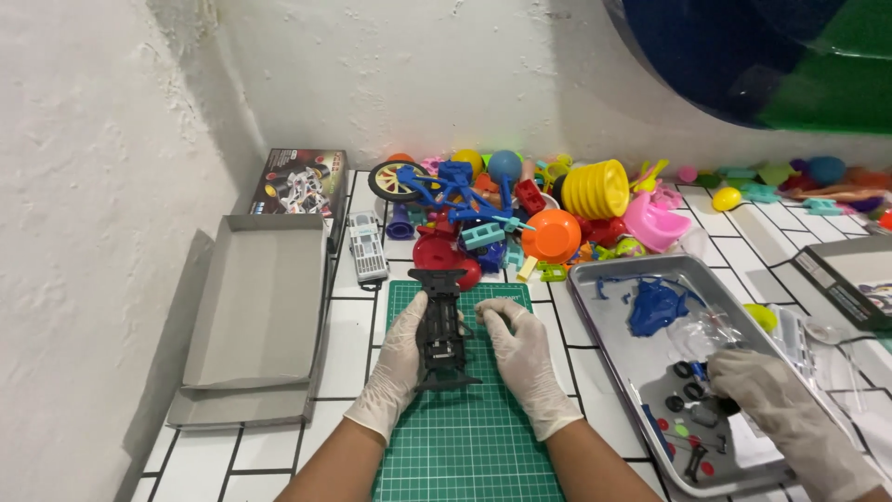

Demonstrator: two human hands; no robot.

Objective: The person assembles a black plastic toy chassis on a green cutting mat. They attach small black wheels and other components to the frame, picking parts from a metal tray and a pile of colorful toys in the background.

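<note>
Assembly step: left hand (401,358) fingers grip the black toy-car chassis (442,327) over the green cutting mat (469,437); right hand (522,358) fingers pinch at its side. Next likely needs a steady fit.

I have one view only, from the camera on my head, so nothing is shared with a second view. It looks down and forward from above my forearms, which enter at the bottom edge. The green cutting mat (469,437) sits close below, centred, with my left hand (398,364) and right hand (526,363) on it near the middle of the frame. The view faces the white wall (418,74) ahead, which fills the top, with another wall running along my left. A pile of plastic toys (548,209) lies farther off at the wall's foot. A metal tray (609,349) reaches the lower right edge.
</note>
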